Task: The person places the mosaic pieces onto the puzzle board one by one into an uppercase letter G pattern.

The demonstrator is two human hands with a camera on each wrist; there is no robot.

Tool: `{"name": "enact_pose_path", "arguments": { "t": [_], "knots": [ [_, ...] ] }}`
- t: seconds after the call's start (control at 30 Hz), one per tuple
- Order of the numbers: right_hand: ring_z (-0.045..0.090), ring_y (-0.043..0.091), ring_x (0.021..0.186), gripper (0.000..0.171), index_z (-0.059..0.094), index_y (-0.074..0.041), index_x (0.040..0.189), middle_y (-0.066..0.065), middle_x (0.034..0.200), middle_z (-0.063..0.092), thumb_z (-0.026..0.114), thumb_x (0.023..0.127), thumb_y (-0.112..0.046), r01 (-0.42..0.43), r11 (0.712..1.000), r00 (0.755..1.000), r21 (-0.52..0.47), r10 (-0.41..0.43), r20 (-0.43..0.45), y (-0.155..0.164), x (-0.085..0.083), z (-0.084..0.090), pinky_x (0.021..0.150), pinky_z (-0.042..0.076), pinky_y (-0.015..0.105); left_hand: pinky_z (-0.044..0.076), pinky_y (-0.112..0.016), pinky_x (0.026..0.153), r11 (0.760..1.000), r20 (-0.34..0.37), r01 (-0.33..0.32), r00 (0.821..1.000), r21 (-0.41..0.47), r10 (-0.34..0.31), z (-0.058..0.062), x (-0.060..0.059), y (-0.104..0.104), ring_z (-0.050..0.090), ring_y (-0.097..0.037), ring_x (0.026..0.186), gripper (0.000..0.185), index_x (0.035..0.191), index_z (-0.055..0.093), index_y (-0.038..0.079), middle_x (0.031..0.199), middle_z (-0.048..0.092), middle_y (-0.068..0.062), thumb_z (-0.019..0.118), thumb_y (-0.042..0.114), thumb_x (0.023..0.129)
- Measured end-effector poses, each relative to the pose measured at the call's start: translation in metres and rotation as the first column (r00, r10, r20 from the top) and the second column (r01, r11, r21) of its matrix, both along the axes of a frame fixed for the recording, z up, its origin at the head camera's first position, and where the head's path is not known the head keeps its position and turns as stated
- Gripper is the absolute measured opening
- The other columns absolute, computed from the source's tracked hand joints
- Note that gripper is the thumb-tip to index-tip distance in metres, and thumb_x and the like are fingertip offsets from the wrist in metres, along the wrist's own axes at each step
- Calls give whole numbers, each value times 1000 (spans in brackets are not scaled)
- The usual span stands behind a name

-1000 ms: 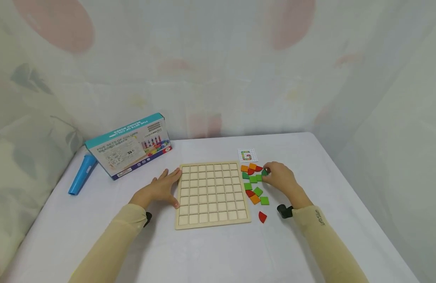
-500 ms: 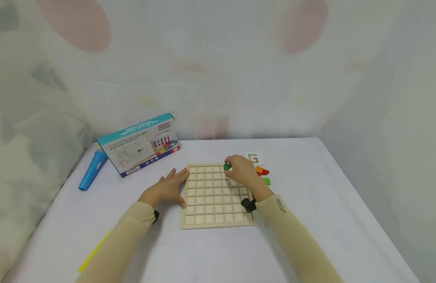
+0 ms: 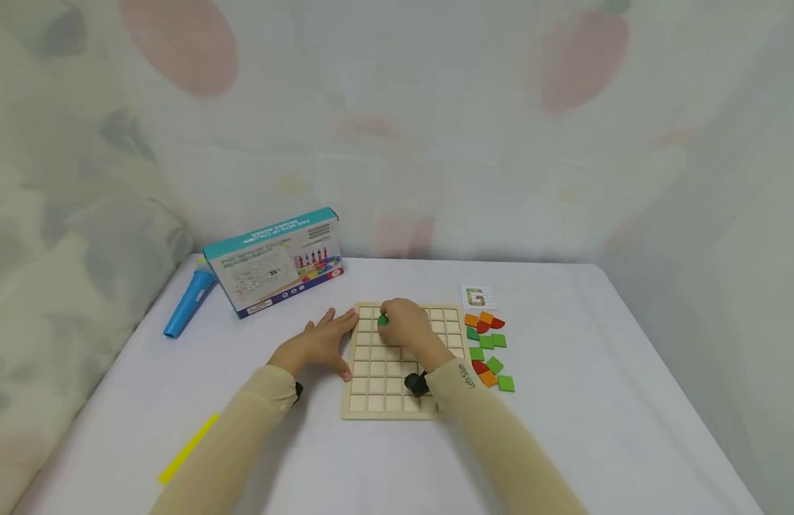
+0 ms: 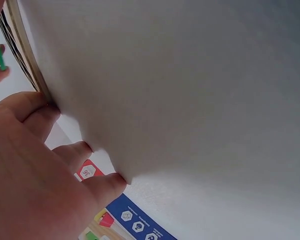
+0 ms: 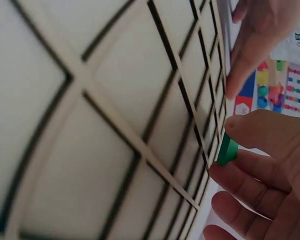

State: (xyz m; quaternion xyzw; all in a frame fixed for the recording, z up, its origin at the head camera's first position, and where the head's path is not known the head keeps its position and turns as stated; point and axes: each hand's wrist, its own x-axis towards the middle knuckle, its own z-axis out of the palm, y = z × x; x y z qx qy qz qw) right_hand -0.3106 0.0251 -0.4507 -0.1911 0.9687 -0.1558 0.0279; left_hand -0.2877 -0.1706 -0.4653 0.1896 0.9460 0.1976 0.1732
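Observation:
A wooden grid board [image 3: 384, 372] with square cells lies flat on the white table. My right hand [image 3: 402, 323] hovers over its far left cells and pinches a small green tile [image 3: 382, 320], which also shows between thumb and fingers as the green tile [image 5: 226, 150] just above the grid board [image 5: 90, 115]. My left hand [image 3: 320, 342] lies flat on the table with straight fingers against the board's left edge [image 4: 27, 65]. The green tile [image 4: 0, 57] appears at the far left of the left wrist view.
Loose green, orange and red tiles [image 3: 488, 350] lie right of the board, below a small pattern card [image 3: 477, 296]. A blue-and-white box [image 3: 275, 261] and a blue tube [image 3: 188, 303] lie at the back left. A yellow strip [image 3: 187, 449] lies near the front left.
My right hand picked a green tile from the pile and carried it left across the board to its far left cells. The left hand stayed at the board's edge.

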Motion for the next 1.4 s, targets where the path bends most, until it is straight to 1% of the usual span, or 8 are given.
{"name": "enact_pose_path", "arguments": {
  "t": [0.17,0.23,0.43,0.67,0.93,1.07,1.2,1.4],
  "knots": [
    [53,12,69,21,68,-9,100,0,88,64,65,84,-23,29,1000,999,8,-29,29,-7,1,-4,56,44,25,2,-69,101,1000,11,2,1000,-3,-2,0,1,1,-5,-38,139,122,148,17,12,155,7,-1,85,42,52],
    [52,12,68,20,68,-9,98,0,88,63,65,84,-23,33,999,999,6,-33,28,-9,1,-4,56,43,24,1,-69,101,1000,12,-1,1000,-9,2,1,2,1,-6,-37,139,122,148,17,13,155,7,-1,85,42,51],
    [52,11,72,26,68,-11,104,1,97,62,65,85,-28,24,999,1000,22,-24,-4,-8,-1,-5,59,45,25,3,-70,101,1000,-2,-1,1000,-30,1,1,0,2,-4,-38,139,123,148,18,14,155,8,-1,86,43,50],
    [52,12,70,24,70,-13,100,0,92,61,65,85,-31,44,998,998,40,-43,-35,-6,-4,-7,55,43,25,3,-70,101,1000,-3,-5,1000,-30,5,2,-2,2,-3,-38,139,123,148,19,14,155,9,0,87,42,49],
    [57,10,75,28,70,-15,104,-1,96,63,66,84,-34,39,997,999,62,-37,-40,-3,-3,-10,58,46,23,4,-70,101,999,-7,-2,1000,-38,2,-1,-3,1,-3,-38,139,124,148,19,14,155,8,0,86,44,49],
    [56,10,73,26,71,-16,104,-1,95,63,66,84,-32,38,997,999,63,-36,-36,-2,-3,-11,56,45,23,4,-70,101,999,-7,-5,1000,-41,5,-1,-3,2,-3,-38,139,123,148,19,14,155,9,0,86,43,49],
    [56,10,74,25,71,-16,104,-2,93,62,66,85,-31,36,997,998,73,-32,-51,-1,-4,-15,58,46,23,5,-70,101,999,-7,-6,1000,-38,6,0,-2,2,-2,-38,139,123,148,19,13,155,9,-1,87,42,50],
    [57,10,73,22,71,-16,101,-2,90,61,68,84,-29,25,999,997,42,-22,-70,0,-5,-19,59,47,24,3,-70,101,999,1,-13,1000,-30,13,-1,-1,2,-3,-38,139,123,148,19,13,155,9,-1,87,42,49]
  ]
}}
